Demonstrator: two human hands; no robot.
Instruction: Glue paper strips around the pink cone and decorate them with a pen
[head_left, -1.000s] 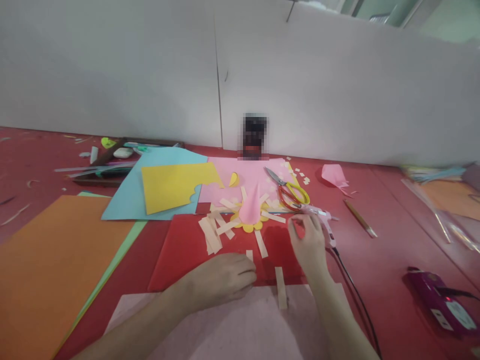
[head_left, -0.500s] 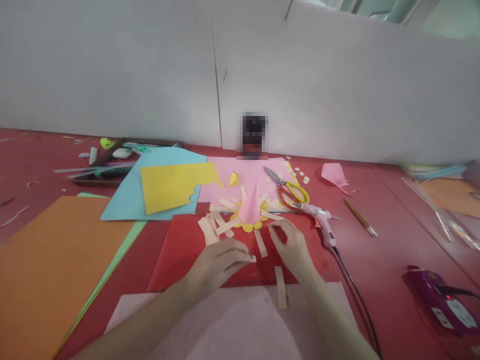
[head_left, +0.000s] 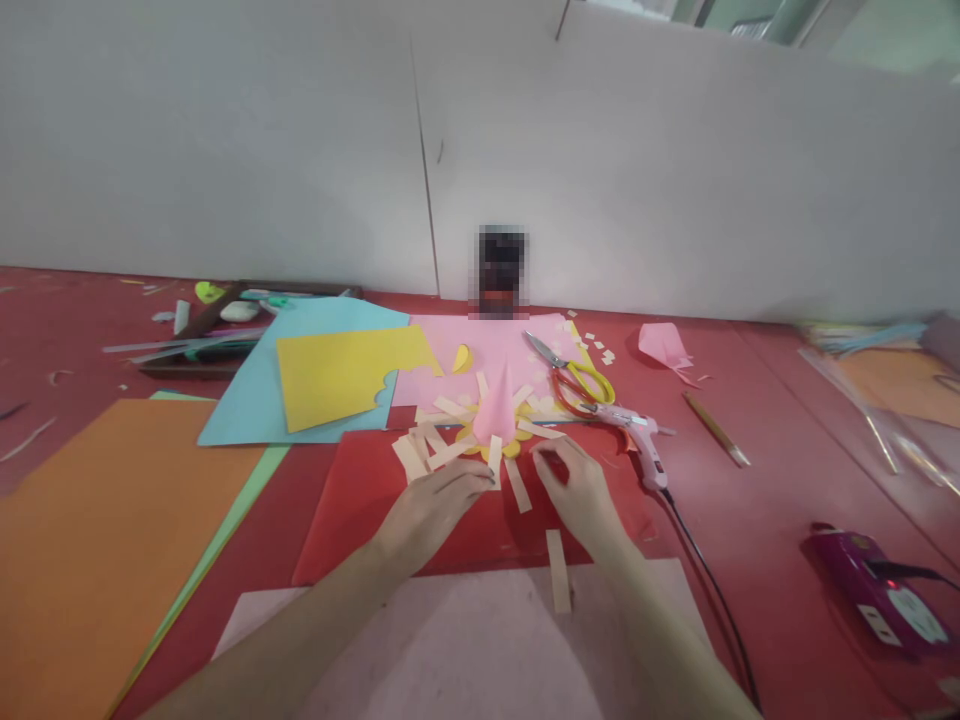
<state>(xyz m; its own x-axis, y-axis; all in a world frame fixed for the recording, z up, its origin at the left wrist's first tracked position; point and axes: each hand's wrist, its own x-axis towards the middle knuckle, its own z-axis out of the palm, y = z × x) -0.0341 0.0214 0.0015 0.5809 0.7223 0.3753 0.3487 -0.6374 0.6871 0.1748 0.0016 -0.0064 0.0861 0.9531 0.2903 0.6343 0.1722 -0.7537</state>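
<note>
A pink paper cone (head_left: 493, 412) stands upright on a yellow scalloped paper flower (head_left: 517, 447), with several pale paper strips radiating around it. My left hand (head_left: 431, 510) is closed in a pinch on a pale paper strip (head_left: 496, 462), whose upper end overlaps the lower front of the cone. To the right, my right hand (head_left: 579, 490) curls its thumb and forefinger together beside the flower, just below one radiating strip (head_left: 541, 430). Whatever its fingertips hold, if anything, is hidden. Another loose strip (head_left: 558, 572) lies between my forearms.
Yellow-and-red-handled scissors (head_left: 574, 372) and a pink glue gun (head_left: 643, 445) with a cord lie to the right. Further right are a brush-like stick (head_left: 716, 430) and a purple power box (head_left: 877, 590). Coloured sheets (head_left: 127, 520) and a dark tool tray (head_left: 202, 368) occupy the left.
My left hand has moved forward with its paper strip, bringing the strip up against the front of the cone. My right hand has stayed almost where it was.
</note>
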